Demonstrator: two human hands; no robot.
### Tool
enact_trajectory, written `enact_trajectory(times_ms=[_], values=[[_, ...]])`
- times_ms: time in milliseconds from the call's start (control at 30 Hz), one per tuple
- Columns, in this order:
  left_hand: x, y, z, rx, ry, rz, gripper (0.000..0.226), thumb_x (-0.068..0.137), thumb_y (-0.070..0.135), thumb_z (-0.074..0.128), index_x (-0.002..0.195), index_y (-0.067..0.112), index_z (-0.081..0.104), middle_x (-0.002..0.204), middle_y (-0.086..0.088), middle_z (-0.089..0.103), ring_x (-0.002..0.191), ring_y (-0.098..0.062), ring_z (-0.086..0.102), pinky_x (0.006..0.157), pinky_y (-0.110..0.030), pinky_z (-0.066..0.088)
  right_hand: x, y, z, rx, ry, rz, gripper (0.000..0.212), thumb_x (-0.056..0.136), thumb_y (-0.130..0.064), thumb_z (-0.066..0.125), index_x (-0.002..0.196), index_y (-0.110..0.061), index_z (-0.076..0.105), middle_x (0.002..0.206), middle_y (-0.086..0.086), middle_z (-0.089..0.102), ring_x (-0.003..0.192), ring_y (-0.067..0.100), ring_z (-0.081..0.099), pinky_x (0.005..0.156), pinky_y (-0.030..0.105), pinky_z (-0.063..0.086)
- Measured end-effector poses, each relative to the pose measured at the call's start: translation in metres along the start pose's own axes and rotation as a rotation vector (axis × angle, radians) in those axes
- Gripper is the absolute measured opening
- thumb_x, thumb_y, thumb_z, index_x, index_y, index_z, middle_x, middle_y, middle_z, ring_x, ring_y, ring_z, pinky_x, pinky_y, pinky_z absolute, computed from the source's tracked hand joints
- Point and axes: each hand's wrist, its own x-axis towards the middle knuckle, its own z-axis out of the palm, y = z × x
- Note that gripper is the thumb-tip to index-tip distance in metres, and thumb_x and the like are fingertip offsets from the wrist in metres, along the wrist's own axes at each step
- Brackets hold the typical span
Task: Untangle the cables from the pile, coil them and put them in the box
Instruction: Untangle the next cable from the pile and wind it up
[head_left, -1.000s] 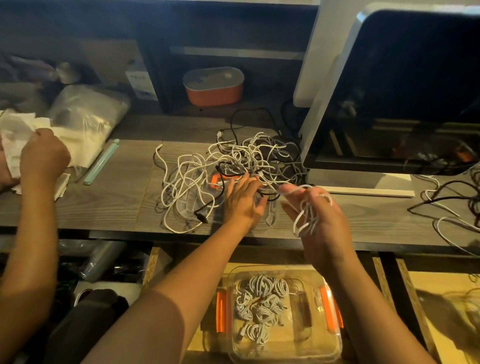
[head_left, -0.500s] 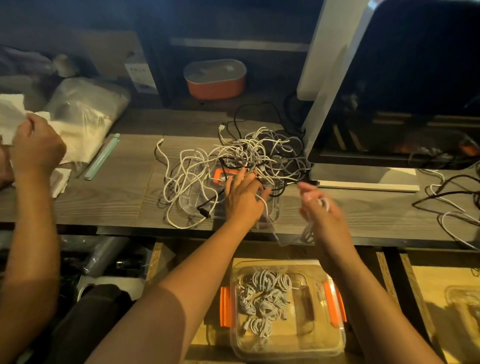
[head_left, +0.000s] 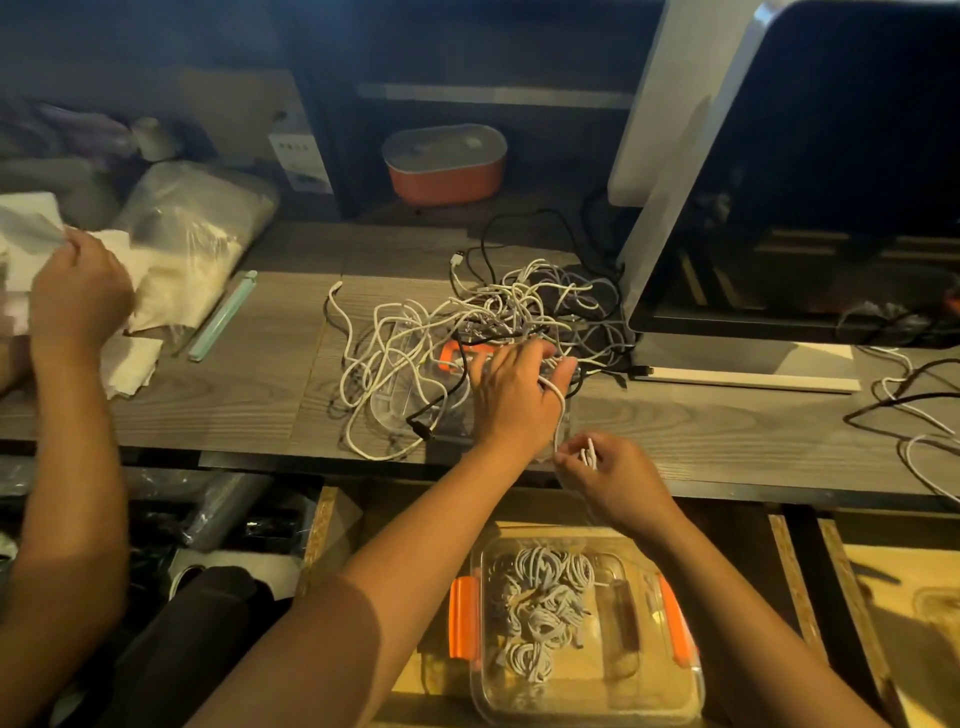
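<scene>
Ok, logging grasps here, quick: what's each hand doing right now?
Left hand: grips the white cable at the pile.
Right hand: pinches the same cable, coiled.

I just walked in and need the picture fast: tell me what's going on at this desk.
A person is working through a pile of tangled cables on the desk. The left hand reaches into it with a white cable hooked round its thumb; the right hand pinches that cable's gathered loops at the desk edge. The box below already holds several coiled cables. At the left, another person's hand handles white paper.
</scene>
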Motion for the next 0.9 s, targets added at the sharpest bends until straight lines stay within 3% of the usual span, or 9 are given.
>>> enact_trajectory(times_ms=[100,167,233,367,467,600,700,800,900], values=[[0.0,-0.001,-0.001,-0.041,0.066,0.037,0.038,0.09,0.046,0.042,0.096,0.014,0.062,0.091,-0.002,0.067,0.093,-0.023,0.059,0.094,-0.04,0.034,-0.001,-0.003,-0.004,0.141,0.0,-0.05,0.013,0.093,-0.024,0.056,0.084,-0.017,0.063,0.088,0.003,0.064,0.084,0.02,0.059,0.077,0.039,0.05],[0.002,-0.002,-0.001,-0.065,0.081,0.003,0.029,0.092,0.038,0.049,0.101,0.013,0.059,0.095,-0.002,0.065,0.096,-0.022,0.058,0.097,-0.04,0.033,-0.002,-0.004,-0.007,0.224,-0.063,-0.063,0.008,0.092,-0.023,0.056,0.099,-0.018,0.056,0.105,-0.003,0.059,0.098,0.017,0.057,0.086,0.037,0.049],[0.002,0.001,0.0,-0.073,0.06,-0.018,0.028,0.092,0.037,0.047,0.104,0.014,0.058,0.098,-0.001,0.064,0.099,-0.021,0.056,0.099,-0.039,0.03,-0.003,-0.003,-0.006,0.222,-0.161,-0.061,0.03,0.09,-0.022,0.06,0.118,-0.027,0.051,0.111,-0.01,0.056,0.101,0.01,0.055,0.089,0.033,0.048],[0.005,0.001,-0.002,-0.035,-0.017,-0.01,0.027,0.096,0.036,0.043,0.099,0.016,0.061,0.098,-0.001,0.065,0.098,-0.019,0.053,0.094,-0.034,0.027,-0.009,-0.003,-0.003,0.14,-0.129,-0.149,0.019,0.093,-0.031,0.055,0.086,-0.016,0.066,0.076,0.008,0.064,0.067,0.014,0.058,0.068,0.036,0.049],[0.007,-0.013,-0.005,-0.002,-0.103,-0.092,0.015,0.095,0.025,0.049,0.101,0.019,0.061,0.104,0.001,0.06,0.1,-0.014,0.045,0.088,-0.029,0.029,-0.017,-0.011,-0.011,0.457,0.062,-0.116,0.026,0.097,-0.03,0.047,0.078,-0.017,0.059,0.067,0.004,0.052,0.053,0.007,0.048,0.051,0.024,0.041],[-0.001,-0.034,0.009,0.065,-0.266,-0.088,0.015,0.089,0.018,0.057,0.099,0.019,0.067,0.116,-0.003,0.057,0.113,-0.022,0.046,0.096,-0.034,0.037,-0.013,-0.033,-0.026,0.81,0.162,-0.132,0.034,0.101,-0.036,0.032,0.1,-0.037,0.067,0.108,-0.019,0.063,0.101,0.003,0.058,0.08,0.024,0.048],[-0.004,-0.034,0.014,0.009,-0.266,-0.066,0.016,0.09,0.017,0.053,0.091,0.014,0.069,0.11,-0.007,0.062,0.116,-0.023,0.048,0.109,-0.034,0.022,-0.013,-0.044,-0.031,0.965,0.191,-0.115,0.045,0.101,-0.032,0.033,0.073,-0.023,0.067,0.081,-0.001,0.067,0.078,0.016,0.061,0.078,0.034,0.052],[-0.001,-0.033,0.015,0.204,-0.2,0.053,0.028,0.097,0.028,0.043,0.103,0.017,0.069,0.114,-0.002,0.066,0.126,-0.019,0.046,0.115,-0.032,-0.003,-0.013,-0.035,-0.036,0.606,0.234,-0.099,0.018,0.094,-0.03,0.053,0.084,-0.016,0.048,0.071,-0.002,0.053,0.059,0.01,0.052,0.054,0.024,0.048],[0.001,-0.024,0.013,0.261,-0.15,0.178,0.032,0.095,0.032,0.043,0.102,0.018,0.071,0.109,0.002,0.069,0.117,-0.017,0.054,0.114,-0.037,-0.004,-0.005,-0.015,-0.033,0.005,-0.036,-0.015,0.02,0.086,-0.032,0.066,0.094,-0.019,0.052,0.085,-0.004,0.058,0.073,0.011,0.06,0.067,0.033,0.054]])
